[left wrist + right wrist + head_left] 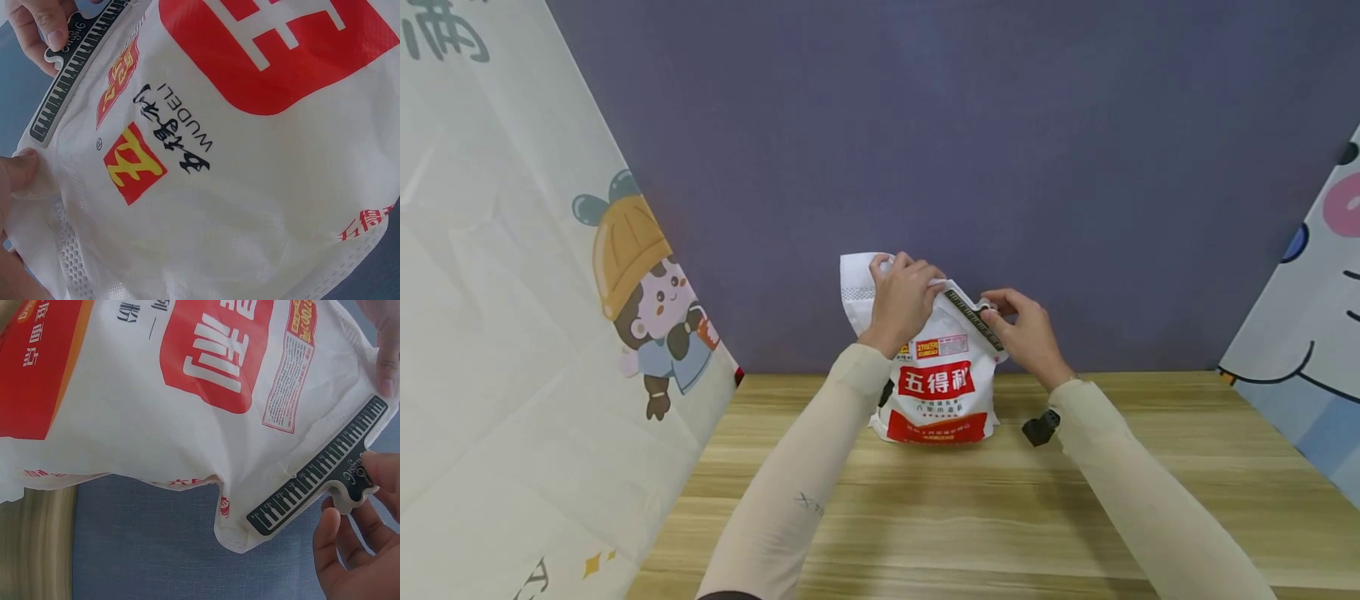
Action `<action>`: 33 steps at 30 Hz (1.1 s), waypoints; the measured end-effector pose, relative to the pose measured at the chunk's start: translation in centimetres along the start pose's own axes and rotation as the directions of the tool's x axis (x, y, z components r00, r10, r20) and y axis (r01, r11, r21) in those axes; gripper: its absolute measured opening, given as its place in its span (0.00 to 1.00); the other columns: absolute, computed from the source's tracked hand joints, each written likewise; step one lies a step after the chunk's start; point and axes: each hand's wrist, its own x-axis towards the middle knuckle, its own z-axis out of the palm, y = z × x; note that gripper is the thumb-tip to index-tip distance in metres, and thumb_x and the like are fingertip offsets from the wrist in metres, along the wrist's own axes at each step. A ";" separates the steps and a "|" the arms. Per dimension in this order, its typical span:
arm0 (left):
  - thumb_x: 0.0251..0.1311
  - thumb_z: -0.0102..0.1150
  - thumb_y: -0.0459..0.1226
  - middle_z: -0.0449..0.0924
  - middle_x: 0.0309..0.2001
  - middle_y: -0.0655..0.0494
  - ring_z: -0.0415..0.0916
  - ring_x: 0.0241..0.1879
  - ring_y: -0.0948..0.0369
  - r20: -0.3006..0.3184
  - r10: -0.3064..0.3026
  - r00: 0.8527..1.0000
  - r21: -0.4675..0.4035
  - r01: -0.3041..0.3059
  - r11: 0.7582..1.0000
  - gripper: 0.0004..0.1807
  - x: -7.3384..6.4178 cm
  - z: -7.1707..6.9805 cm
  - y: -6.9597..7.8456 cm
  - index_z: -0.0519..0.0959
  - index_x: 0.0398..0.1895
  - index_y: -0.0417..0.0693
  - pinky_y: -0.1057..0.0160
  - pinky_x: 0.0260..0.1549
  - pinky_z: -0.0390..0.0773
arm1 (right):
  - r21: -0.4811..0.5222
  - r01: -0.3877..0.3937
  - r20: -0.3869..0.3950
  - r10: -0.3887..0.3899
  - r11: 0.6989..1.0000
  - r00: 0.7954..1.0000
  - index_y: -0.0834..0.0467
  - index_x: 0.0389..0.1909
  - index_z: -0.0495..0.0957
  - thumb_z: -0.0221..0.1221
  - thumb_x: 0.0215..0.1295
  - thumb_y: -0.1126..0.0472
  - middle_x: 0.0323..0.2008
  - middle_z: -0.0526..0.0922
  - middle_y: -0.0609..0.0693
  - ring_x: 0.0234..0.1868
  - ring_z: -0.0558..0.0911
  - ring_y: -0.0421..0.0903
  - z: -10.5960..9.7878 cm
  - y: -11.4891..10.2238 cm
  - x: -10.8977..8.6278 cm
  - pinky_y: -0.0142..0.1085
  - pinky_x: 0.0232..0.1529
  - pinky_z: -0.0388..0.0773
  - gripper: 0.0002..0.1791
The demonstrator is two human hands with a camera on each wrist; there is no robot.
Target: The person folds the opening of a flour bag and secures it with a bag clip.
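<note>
A white flour bag (946,337) with red labels stands upright on the table, its top folded over at a slant. My left hand (904,300) grips the folded top edge, and loose white plastic sticks up to its left. Along the right part of the fold lies a long black-and-white bag clip (319,465) patterned like piano keys. My right hand (1026,333) pinches the tab of this clip between thumb and fingers. In the left wrist view, the left thumb (22,169) presses the plastic just beyond the clip's end (41,128).
The wood-grain table (940,525) runs back to a blue-grey panel (955,150) close behind the bag. White panels with cartoon prints (651,283) flank it at left and right. A small black wrist camera (1040,429) hangs by the right wrist.
</note>
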 end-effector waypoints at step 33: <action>0.75 0.54 0.42 0.87 0.52 0.63 0.75 0.56 0.59 -0.071 0.049 0.996 -0.001 -0.049 0.999 0.12 -0.4 -0.5 0.0 0.84 0.53 0.61 0.42 0.69 0.58 | -0.008 -0.043 -0.113 0.042 0.999 0.993 0.64 0.52 0.81 0.59 0.74 0.60 0.50 0.82 0.61 0.50 0.78 0.52 -1.7 1.6 -3.4 0.34 0.47 0.69 0.13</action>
